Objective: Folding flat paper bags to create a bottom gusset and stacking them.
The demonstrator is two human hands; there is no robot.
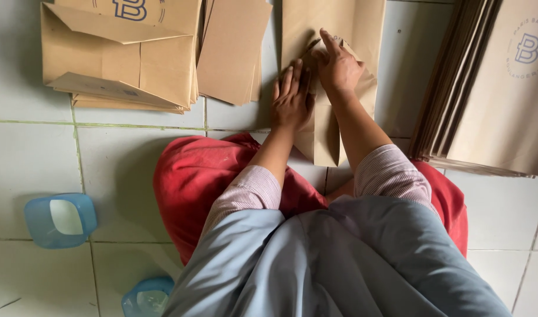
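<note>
On the tiled floor (134, 170), between the knees and the far edge of view, a brown paper bag (325, 82) is laid flat, its long axis running away from the person. Bare tile is left on both sides of it. The left hand (291, 97) is pressed flat on it, fingers together; the right hand (338, 64) is pushed down on a fold, forefinger extended. A stack of folded bags (119, 56) is kept at left, a thick pile of flat bags (486, 88) at right. Two blue plastic tubs (61, 220) are set well apart, near the left knee.
</note>
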